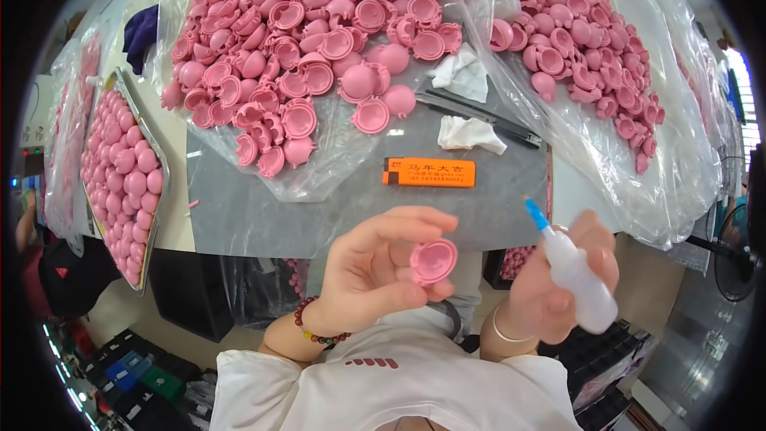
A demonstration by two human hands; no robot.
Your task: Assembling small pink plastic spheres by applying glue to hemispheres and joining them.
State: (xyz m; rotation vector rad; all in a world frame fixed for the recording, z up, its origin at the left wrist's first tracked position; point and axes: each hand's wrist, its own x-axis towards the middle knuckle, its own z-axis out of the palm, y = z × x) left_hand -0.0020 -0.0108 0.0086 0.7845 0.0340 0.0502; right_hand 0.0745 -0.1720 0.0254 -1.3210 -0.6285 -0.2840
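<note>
Between the thumb and fingers of my left hand is a small pink hollow half-shell, its open side facing up toward me. My right hand grips a white squeeze bottle with a thin blue nozzle, which points up and away to the left. Bottle and half-shell are apart. Beyond my hands an orange lighter lies on the grey mat. Farther back rests a black utility knife between two crumpled white tissues.
A large heap of pink half-shells spreads over clear plastic at the back left. More pink half-shells lie on plastic at the right. At far left stands a tray of rounded pink pieces. A purple cloth lies behind it.
</note>
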